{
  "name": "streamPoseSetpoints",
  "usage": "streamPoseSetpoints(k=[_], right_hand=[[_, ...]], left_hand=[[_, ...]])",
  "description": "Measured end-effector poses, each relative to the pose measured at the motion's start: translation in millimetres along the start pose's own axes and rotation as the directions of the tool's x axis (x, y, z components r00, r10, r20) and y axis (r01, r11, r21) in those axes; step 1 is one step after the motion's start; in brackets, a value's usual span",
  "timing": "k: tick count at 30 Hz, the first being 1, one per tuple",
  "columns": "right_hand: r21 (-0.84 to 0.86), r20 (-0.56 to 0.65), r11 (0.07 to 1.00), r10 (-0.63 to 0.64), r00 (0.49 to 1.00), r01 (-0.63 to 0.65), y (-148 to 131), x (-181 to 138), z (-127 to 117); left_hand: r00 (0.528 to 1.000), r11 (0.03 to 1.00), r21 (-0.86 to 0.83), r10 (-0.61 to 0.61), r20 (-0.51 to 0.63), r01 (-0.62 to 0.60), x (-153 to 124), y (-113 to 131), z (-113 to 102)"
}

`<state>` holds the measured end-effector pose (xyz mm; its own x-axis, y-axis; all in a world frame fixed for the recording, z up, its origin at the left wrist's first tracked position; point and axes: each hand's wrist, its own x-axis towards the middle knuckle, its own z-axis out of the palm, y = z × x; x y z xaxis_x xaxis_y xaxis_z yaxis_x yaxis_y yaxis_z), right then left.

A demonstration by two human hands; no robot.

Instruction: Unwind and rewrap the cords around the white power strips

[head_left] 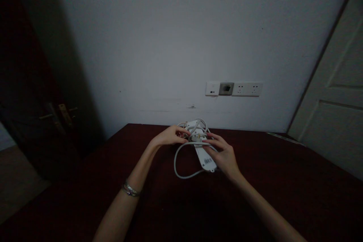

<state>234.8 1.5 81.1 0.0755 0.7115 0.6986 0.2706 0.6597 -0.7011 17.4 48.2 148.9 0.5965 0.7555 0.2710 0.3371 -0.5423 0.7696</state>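
On the dark red table lies a white power strip (206, 159), its barcode label facing up. Its white power cord (176, 159) loops over the strip and sweeps out in a wide curve to the left. A plug (196, 138) sits among the loops on top of the strip. From the left, my left hand (170, 135) curls its fingers and thumb at the cord beside the plug. On the other side, my right hand (224, 155) has bent fingers on the cord near the plug. The strip's far end is partly covered by loops.
A dark reddish tabletop (153, 204) runs back to a pale wall. Wall sockets (246, 89) and a grey socket plate (226, 89) are above the table at right. A dark door with a handle (65, 113) stands left, a pale door (337, 94) right.
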Motion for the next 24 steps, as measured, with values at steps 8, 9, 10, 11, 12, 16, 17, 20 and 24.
streamPoseSetpoints(k=[8,9,10,11,12,16,17,20,24], right_hand=[[-0.061,0.083,0.989,-0.132,0.988,0.137,-7.9,5.3,3.5],[-0.065,0.093,0.987,-0.138,0.986,0.145,-7.9,6.0,2.9],[-0.068,0.103,0.986,-0.145,0.984,0.152,-7.9,6.9,2.0],[-0.069,0.112,0.985,-0.151,0.982,0.159,-7.7,7.9,0.8],[-0.065,0.120,0.984,-0.155,0.981,0.164,-7.6,9.0,-0.5],[-0.021,0.145,0.989,-0.143,0.979,0.147,-7.4,13.3,-5.0],[-0.007,0.145,0.991,-0.128,0.981,0.130,-7.6,14.1,-5.3],[0.021,0.128,0.998,-0.068,0.989,0.066,-9.4,15.9,-4.1],[0.033,0.123,0.999,0.013,0.992,-0.017,-14.5,17.4,-2.9]], left_hand=[[0.971,0.978,0.081,0.201,-0.131,-0.191,4.0,3.3,6.1],[0.962,0.972,0.102,0.226,-0.153,-0.212,4.3,2.7,6.8],[0.953,0.967,0.117,0.244,-0.177,-0.226,4.7,2.2,8.0],[0.947,0.965,0.121,0.253,-0.200,-0.232,5.3,1.7,9.5],[0.944,0.967,0.113,0.249,-0.219,-0.229,6.0,1.4,11.3],[0.947,0.984,0.028,0.177,-0.269,-0.176,9.3,0.7,19.0],[0.946,0.986,0.018,0.166,-0.278,-0.168,9.8,0.6,20.5],[0.946,0.984,0.037,0.176,-0.273,-0.173,10.2,1.3,23.3],[0.952,0.978,0.017,0.207,-0.227,-0.208,9.4,5.0,25.9]])
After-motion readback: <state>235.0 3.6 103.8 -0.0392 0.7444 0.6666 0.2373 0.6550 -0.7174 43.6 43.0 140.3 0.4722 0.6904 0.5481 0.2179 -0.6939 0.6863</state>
